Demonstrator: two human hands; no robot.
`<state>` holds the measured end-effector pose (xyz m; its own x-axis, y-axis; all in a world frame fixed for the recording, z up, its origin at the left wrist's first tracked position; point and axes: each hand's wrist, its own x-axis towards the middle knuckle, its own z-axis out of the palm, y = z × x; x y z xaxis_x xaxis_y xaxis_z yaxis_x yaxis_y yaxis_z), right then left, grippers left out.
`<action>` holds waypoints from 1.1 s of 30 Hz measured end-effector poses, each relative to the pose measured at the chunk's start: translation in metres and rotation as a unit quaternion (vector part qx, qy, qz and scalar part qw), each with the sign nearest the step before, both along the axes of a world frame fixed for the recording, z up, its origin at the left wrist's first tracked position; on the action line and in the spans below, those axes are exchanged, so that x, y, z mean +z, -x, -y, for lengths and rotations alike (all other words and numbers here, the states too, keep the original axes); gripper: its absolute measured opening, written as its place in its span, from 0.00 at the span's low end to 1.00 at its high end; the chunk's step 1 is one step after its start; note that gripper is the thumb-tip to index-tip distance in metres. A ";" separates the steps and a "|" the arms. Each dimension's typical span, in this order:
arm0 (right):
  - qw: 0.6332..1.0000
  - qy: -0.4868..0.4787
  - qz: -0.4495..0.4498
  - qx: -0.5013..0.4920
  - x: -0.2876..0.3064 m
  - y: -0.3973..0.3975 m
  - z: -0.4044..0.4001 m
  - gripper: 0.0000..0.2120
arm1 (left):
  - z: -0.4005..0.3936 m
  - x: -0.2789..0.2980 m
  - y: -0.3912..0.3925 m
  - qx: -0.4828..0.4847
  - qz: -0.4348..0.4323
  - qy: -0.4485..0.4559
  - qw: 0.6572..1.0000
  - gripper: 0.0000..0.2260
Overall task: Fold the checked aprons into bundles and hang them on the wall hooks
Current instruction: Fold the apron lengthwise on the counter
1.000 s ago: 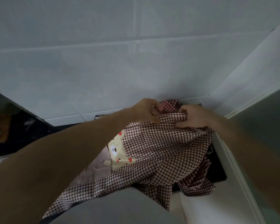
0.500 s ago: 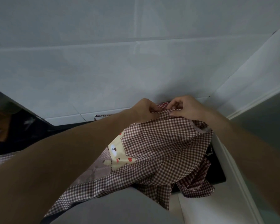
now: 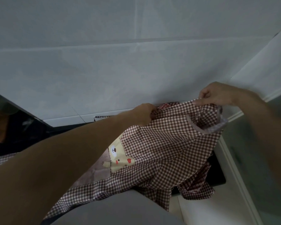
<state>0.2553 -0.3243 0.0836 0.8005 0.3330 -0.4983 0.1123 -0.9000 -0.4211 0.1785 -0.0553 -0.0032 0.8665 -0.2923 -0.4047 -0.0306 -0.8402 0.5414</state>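
Both hands are on the top hem of the apron [image 3: 161, 143], which is held up off the bench [image 3: 201, 213] in front of the tiled wall [image 3: 104, 70].

Left hand [image 3: 144, 113] grips the hem with fingers curled round a bunch of fabric. Right hand [image 3: 216, 95] pinches the same hem between thumb and fingertips, higher and further right. The hem is stretched taut between them, so its line runs left-low to right-high, roughly parallel to the wall.

The apron's long axis hangs down from that hem toward the person. The bear patch [image 3: 118, 156] sits below the left hand, and the lower part is draped over the bench edge and over a dark recess [image 3: 217, 172] at right. More checked cloth [image 3: 196, 189] is bunched underneath; I can't tell if it's the same apron or a second one.

Judgement: this is the spread-before-fold step, so the task is at an early stage. A fold would likely bring one hand across to the other along the hem line. The right hand has more free room to travel.

No hooks in view, so the direction to the hang point is unknown.

Risk: the loose tail may snag in the recess.
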 end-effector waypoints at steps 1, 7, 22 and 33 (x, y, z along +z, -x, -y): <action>0.999 -0.014 0.036 -0.007 -0.002 -0.004 0.004 0.13 | 0.000 0.000 -0.001 0.005 0.007 0.010 1.000 0.14; 0.994 0.052 0.100 -0.003 -0.006 -0.013 0.016 0.11 | -0.004 0.000 -0.004 0.033 0.009 0.027 0.999 0.14; 0.993 -0.001 0.118 -0.012 -0.064 0.045 -0.034 0.27 | -0.008 -0.015 -0.009 0.061 -0.054 0.023 0.996 0.16; 0.976 -0.161 0.021 -0.144 -0.092 0.040 -0.015 0.18 | -0.012 -0.011 -0.005 0.074 -0.072 0.069 0.992 0.20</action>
<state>0.2152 -0.3092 -0.0087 0.9017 0.2246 -0.3695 -0.1024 -0.7193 -0.6871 0.1837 -0.0431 -0.0141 0.8399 -0.2279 -0.4925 0.1737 -0.7469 0.6419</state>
